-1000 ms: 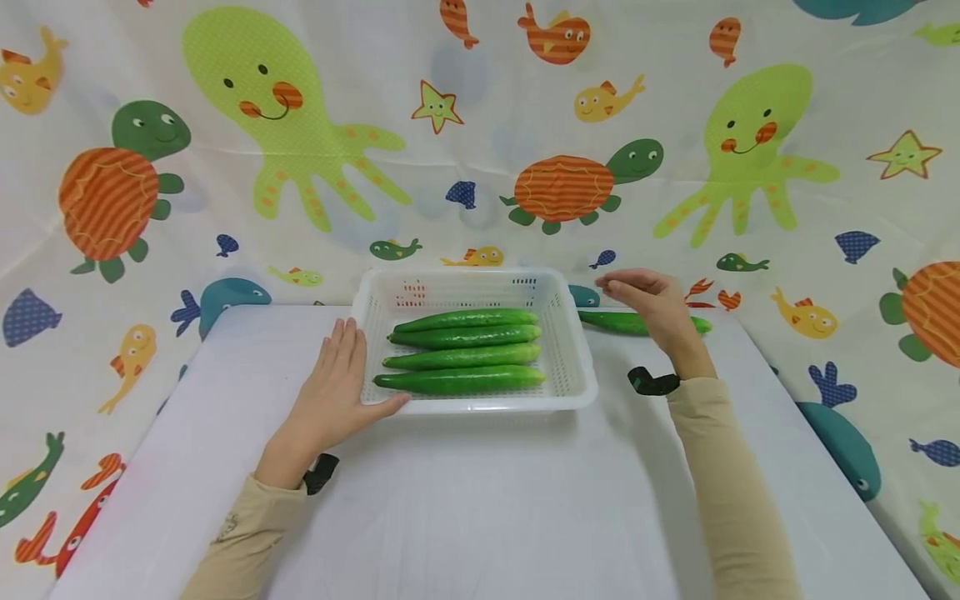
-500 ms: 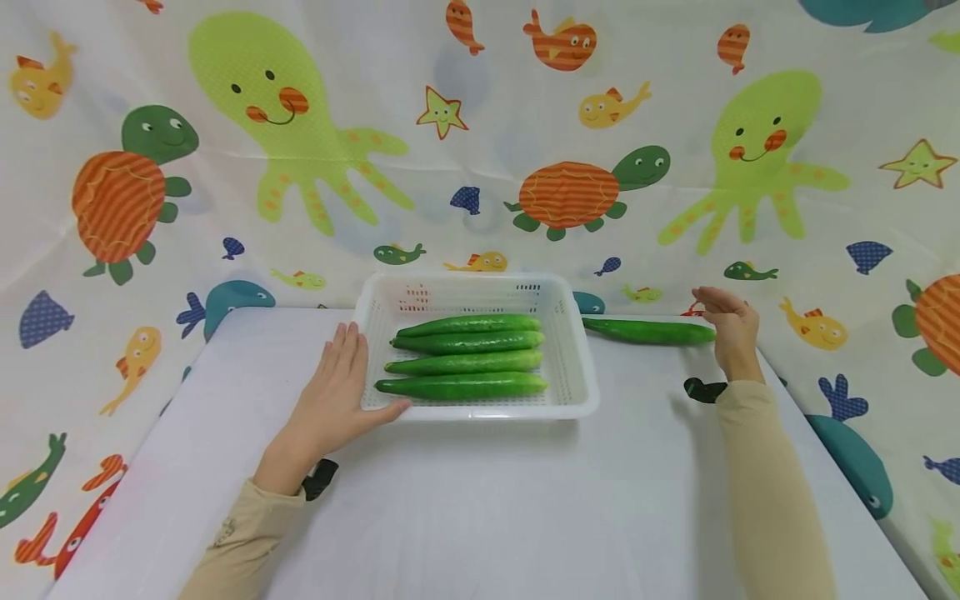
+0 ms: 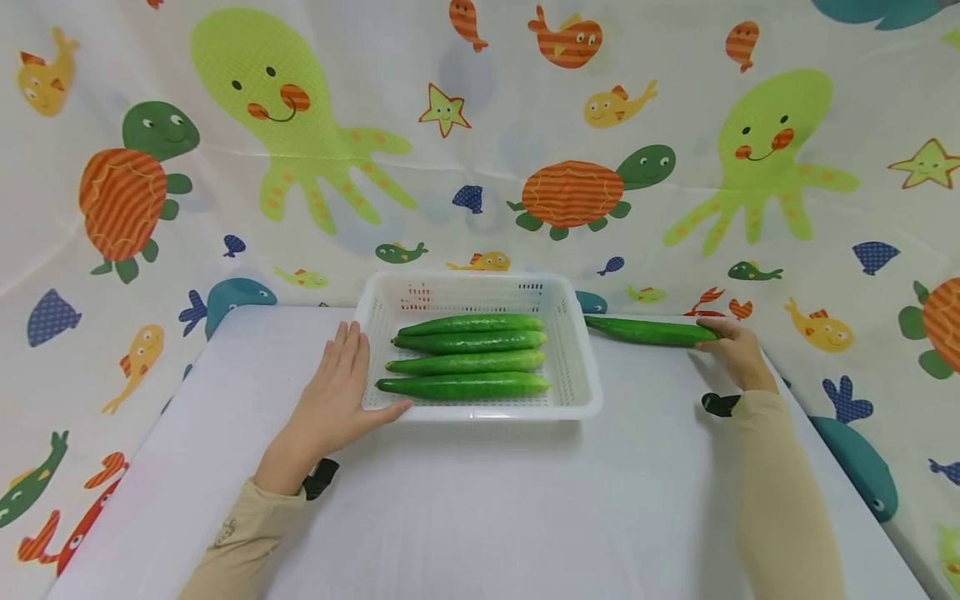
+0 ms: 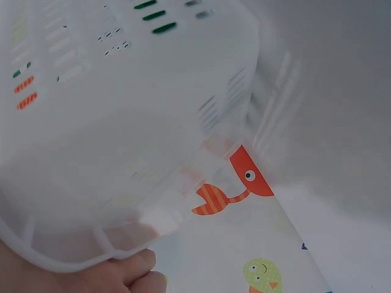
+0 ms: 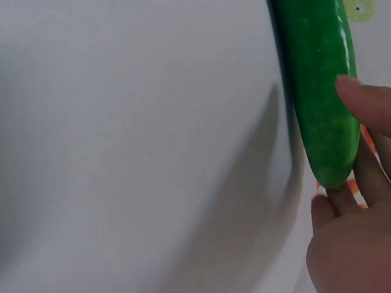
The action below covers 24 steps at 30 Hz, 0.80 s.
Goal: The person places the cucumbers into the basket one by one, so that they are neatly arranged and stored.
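Note:
A white plastic basket point(image 3: 480, 412) stands at the far middle of the table, with several green cucumbers point(image 3: 465, 363) lying side by side in it. My left hand point(image 3: 330, 392) rests against the basket's left side, fingers straight and thumb along its front rim. In the left wrist view, the basket's slotted wall point(image 4: 122, 152) fills much of the picture, with part of the hand under its rim. To the right of the basket, one more cucumber point(image 3: 645, 331) lies along the table's back edge. My right hand point(image 3: 735, 354) pinches its right end, thumb on the near side in the right wrist view.
The table has a white cover point(image 3: 480, 517). Behind it and at both sides hangs a cloth point(image 3: 480, 167) printed with sea animals, close to the table's back edge.
My right hand has moved right from above the lone cucumber, then down onto its right end, where it now grips. The left hand has stayed at the basket.

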Motion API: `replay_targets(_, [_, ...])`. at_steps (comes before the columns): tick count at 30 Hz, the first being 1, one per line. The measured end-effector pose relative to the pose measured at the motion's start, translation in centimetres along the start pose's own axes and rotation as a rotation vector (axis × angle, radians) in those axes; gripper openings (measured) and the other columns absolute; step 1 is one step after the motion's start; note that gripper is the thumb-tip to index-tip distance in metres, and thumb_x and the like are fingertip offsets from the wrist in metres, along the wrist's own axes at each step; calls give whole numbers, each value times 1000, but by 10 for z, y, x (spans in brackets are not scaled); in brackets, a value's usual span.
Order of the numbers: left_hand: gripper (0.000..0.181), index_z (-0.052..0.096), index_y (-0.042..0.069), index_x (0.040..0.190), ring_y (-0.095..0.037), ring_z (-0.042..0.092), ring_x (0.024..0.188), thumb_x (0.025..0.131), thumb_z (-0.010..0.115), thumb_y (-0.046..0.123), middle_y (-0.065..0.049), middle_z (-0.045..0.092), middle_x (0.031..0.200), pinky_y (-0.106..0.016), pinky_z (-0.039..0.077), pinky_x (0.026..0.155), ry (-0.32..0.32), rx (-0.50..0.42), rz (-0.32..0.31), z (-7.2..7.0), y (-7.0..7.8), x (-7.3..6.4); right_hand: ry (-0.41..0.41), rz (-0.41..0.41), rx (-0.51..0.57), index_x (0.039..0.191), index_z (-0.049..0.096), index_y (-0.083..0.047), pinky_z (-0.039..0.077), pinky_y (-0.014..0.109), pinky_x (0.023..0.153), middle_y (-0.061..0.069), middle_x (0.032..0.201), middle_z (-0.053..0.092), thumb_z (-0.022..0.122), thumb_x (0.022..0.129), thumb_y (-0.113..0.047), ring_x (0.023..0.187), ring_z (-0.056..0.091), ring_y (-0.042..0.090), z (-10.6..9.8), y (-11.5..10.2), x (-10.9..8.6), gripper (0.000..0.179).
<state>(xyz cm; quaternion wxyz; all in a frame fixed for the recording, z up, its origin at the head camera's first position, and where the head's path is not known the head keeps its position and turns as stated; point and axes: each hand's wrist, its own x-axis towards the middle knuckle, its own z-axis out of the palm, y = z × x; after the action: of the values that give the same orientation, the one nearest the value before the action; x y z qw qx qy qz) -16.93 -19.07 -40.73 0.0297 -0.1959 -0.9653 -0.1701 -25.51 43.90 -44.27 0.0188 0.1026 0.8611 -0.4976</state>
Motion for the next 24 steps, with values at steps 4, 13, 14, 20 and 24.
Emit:
replay_targets(4, [121, 7, -16, 151, -38, -10, 150, 85, 60, 70, -28, -7, 162, -49, 0, 121, 4, 1, 2, -1, -1, 0, -28, 72, 11, 151, 41, -5, 23, 50, 117, 13, 156, 32, 70, 92, -11, 133, 30, 29, 0, 6, -5, 65])
replay_targets(13, [121, 7, -15, 152, -38, -9, 150, 85, 59, 71, -29, -4, 162, -50, 1, 121, 1, -2, -9, -2, -1, 3, 0, 166, 36, 152, 43, -16, 23, 53, 117, 17, 161, 21, 80, 85, -33, 138, 25, 34, 7, 15, -17, 78])
replay_targets(14, [121, 7, -15, 152, -38, -10, 150, 85, 59, 71, -29, -4, 162, -50, 1, 121, 0, -3, -8, -2, -1, 4, 8, 168, 39, 152, 43, -16, 22, 53, 117, 17, 162, 20, 80, 85, -35, 138, 24, 34, 7, 15, -20, 79])
replay_targets(20, [121, 6, -15, 152, -38, -10, 150, 85, 59, 71, -28, -6, 162, -50, 1, 121, -4, 1, -1, -2, -1, 3, 66, 199, 129, 150, 46, -24, 31, 36, 113, 10, 160, 22, 81, 81, -39, 131, 29, 24, 11, 16, -34, 78])
replay_targets(24, [121, 7, -15, 152, -39, -9, 150, 85, 59, 71, -29, -5, 161, -50, 1, 121, -6, 0, 0, -2, -1, 2, 85, 178, 191, 149, 49, -22, 39, 16, 95, 6, 154, 28, 83, 80, -36, 121, 34, 14, 11, 12, -45, 78])
